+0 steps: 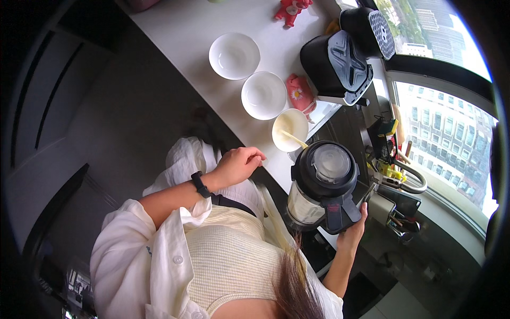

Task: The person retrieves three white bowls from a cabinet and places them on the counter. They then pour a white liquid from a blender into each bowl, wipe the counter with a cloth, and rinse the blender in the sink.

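My right hand [355,229] grips the handle of a blender jug [307,202] with a black lid and clear sides, and pale liquid shows inside. The jug tilts, and a cream-coloured stream [294,139] runs from its spout into a white bowl [290,118] at the counter's edge. Some of that liquid lies in the bowl. Two more white bowls, a middle one [264,95] and a far one [234,56], stand in line beyond it. My left hand [237,166] hovers by the counter edge, holding nothing, its fingers loosely bent.
Right of the bowls lies a pink cloth item [300,95] with a flower. A black appliance [340,66] stands near the window, and a red bear figure [291,10] at the far side. Beyond the jug are a sink tap [411,181] and a utensil holder [385,207].
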`<state>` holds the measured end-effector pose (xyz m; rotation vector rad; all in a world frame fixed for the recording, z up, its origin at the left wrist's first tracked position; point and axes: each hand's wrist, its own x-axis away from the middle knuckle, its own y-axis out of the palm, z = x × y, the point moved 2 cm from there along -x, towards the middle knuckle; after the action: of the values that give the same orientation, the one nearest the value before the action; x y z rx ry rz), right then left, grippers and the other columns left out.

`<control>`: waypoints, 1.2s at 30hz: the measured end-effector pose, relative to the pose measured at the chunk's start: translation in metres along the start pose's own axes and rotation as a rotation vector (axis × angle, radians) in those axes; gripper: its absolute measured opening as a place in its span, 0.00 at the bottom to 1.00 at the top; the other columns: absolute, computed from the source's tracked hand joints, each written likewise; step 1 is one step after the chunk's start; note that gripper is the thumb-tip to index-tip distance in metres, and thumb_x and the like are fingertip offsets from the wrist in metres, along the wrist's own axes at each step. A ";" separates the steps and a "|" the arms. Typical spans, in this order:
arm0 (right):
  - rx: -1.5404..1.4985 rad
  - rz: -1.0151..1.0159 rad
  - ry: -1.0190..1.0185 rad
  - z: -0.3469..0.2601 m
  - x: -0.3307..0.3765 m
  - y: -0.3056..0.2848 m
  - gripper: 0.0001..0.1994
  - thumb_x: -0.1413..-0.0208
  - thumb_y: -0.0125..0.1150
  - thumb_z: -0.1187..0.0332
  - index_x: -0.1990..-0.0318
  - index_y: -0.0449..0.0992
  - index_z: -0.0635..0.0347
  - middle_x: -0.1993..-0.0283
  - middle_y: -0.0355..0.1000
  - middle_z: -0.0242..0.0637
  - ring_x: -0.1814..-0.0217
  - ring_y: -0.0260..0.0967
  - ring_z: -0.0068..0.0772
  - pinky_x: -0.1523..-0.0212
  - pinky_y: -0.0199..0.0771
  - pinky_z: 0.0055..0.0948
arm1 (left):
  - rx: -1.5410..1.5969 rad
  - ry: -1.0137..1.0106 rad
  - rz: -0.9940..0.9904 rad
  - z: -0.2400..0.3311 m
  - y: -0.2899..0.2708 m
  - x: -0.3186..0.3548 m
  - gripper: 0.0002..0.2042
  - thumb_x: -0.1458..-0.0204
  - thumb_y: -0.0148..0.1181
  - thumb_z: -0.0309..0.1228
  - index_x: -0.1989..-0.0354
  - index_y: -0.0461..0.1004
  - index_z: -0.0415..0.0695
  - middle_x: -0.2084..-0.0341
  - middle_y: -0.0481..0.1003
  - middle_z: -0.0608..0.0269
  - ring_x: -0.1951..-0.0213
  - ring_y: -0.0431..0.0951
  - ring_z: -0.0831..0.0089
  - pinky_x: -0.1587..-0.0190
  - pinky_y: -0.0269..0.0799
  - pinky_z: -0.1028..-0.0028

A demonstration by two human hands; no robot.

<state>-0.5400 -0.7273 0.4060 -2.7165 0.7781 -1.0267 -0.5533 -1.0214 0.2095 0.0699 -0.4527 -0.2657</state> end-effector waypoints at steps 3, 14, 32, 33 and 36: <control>0.036 -0.010 -0.053 -0.003 0.002 -0.001 0.23 0.38 0.49 0.50 0.47 0.69 0.60 0.52 0.73 0.34 0.53 0.73 0.31 0.49 0.70 0.31 | 0.057 -0.028 -0.013 -0.007 0.000 -0.006 0.10 0.42 0.50 0.28 0.58 0.74 0.35 0.68 0.79 0.58 0.63 0.79 0.75 0.57 0.74 0.75; 0.070 0.063 -0.025 -0.014 0.005 -0.002 0.24 0.38 0.49 0.49 0.48 0.69 0.61 0.53 0.74 0.38 0.54 0.74 0.32 0.51 0.72 0.31 | 0.330 -0.174 -0.061 -0.034 0.002 -0.047 0.21 0.42 0.54 0.33 0.42 0.61 0.38 0.53 0.71 0.59 0.54 0.73 0.75 0.53 0.71 0.74; 0.170 -0.070 -0.018 -0.028 0.005 -0.001 0.22 0.40 0.52 0.47 0.51 0.71 0.57 0.60 0.75 0.35 0.60 0.75 0.28 0.62 0.71 0.26 | 0.551 -0.262 -0.224 -0.016 0.005 -0.077 0.31 0.46 0.60 0.36 0.35 0.53 0.50 0.46 0.65 0.65 0.46 0.64 0.75 0.48 0.66 0.67; 0.169 -0.074 -0.016 -0.028 0.005 0.000 0.22 0.40 0.52 0.47 0.51 0.71 0.56 0.60 0.75 0.35 0.60 0.75 0.28 0.62 0.71 0.26 | 0.557 -0.268 -0.216 -0.018 0.006 -0.077 0.31 0.46 0.60 0.36 0.36 0.53 0.50 0.46 0.65 0.65 0.45 0.64 0.75 0.47 0.66 0.66; 0.171 -0.073 -0.022 -0.028 0.005 0.000 0.22 0.40 0.52 0.48 0.50 0.71 0.55 0.60 0.75 0.35 0.60 0.75 0.28 0.61 0.71 0.27 | 0.582 -0.279 -0.226 -0.022 0.007 -0.082 0.30 0.46 0.60 0.36 0.36 0.54 0.50 0.47 0.66 0.65 0.45 0.65 0.74 0.46 0.66 0.64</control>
<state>-0.5550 -0.7283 0.4298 -2.6220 0.5638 -1.0258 -0.6129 -0.9925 0.1560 0.6625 -0.7914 -0.3607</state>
